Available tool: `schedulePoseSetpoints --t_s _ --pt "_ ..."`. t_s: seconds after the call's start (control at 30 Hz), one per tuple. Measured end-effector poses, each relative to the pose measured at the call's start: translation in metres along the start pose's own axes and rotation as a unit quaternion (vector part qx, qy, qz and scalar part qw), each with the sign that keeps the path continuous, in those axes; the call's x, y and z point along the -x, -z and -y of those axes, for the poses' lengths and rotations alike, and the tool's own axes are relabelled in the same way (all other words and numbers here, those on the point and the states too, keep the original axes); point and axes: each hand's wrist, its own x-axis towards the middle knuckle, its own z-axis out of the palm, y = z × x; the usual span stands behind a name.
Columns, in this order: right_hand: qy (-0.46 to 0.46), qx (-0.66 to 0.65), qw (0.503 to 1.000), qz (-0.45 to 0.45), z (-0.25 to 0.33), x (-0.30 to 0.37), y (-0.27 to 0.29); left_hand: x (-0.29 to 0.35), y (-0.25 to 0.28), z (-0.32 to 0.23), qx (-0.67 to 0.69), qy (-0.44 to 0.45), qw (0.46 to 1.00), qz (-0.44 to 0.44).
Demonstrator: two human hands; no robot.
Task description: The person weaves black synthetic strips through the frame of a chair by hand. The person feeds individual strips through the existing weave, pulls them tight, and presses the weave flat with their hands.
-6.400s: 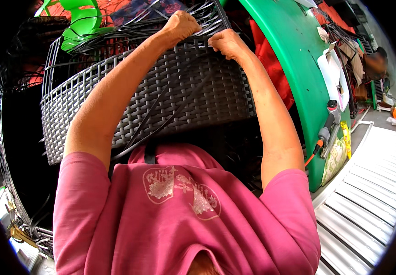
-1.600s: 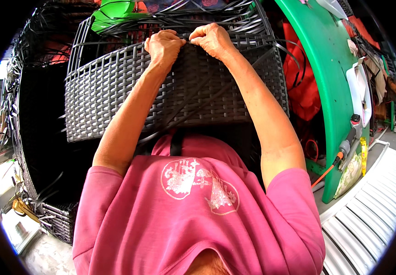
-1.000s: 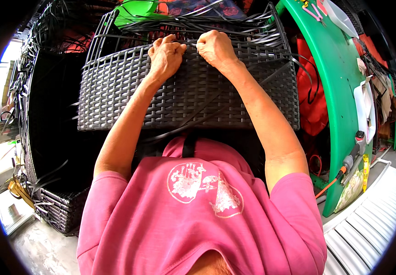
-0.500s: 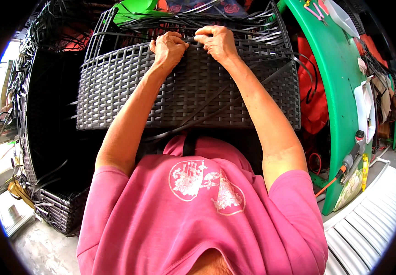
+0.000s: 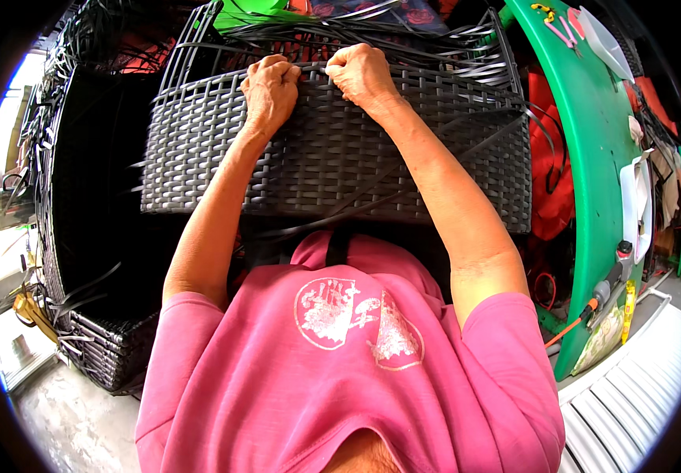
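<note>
A dark grey woven rattan panel (image 5: 309,158) fills the area in front of me, its upper edge unfinished. My left hand (image 5: 269,91) is closed at that edge, left of the middle, with its fingertips curled over the top row. To the right, my right hand (image 5: 362,77) pinches at the same edge, thumb and fingers pressed together. A thin black weaving strip runs along the edge between them, though the fingers largely hide it. Many loose black strips (image 5: 467,67) fan out behind the edge. Two long strips hang across the panel's right front.
Another black woven frame (image 5: 112,347) stands at the left. At the right is a green tabletop (image 5: 585,181) on edge, with pink-handled pliers (image 5: 563,33), white trays (image 5: 638,205) and a grey power tool (image 5: 612,280) by it. A white slatted surface (image 5: 632,378) lies lower right.
Both hands have shifted left along the panel's top edge, the left one farther, so the gap between them has widened. The panel appears slightly farther right and higher in view.
</note>
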Motion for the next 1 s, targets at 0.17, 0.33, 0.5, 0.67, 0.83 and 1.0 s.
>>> schedulePoseSetpoints --t_s 0.17,0.33,0.5,0.67,0.83,1.0 --pt "-0.019 0.164 0.986 0.027 0.004 -0.019 -0.014 0.000 -0.004 -0.011 -0.057 -0.010 0.988 0.145" --pt "-0.047 0.045 0.996 0.062 -0.008 -0.021 -0.015 0.000 -0.012 -0.007 -0.048 0.058 0.987 0.146" --pt "-0.010 -0.065 0.998 0.009 -0.013 -0.007 -0.013 -0.014 -0.003 -0.019 0.053 0.161 0.976 0.139" --pt "0.026 -0.114 0.992 -0.039 -0.010 0.001 -0.012 -0.022 0.006 -0.028 0.145 0.252 0.949 0.120" --pt "0.040 -0.156 0.983 -0.085 -0.007 -0.002 -0.018 -0.031 0.008 0.007 0.498 0.283 0.819 -0.024" --pt "0.000 -0.312 0.948 0.061 0.031 -0.002 -0.009 -0.022 0.052 -0.008 0.442 0.110 0.890 0.015"
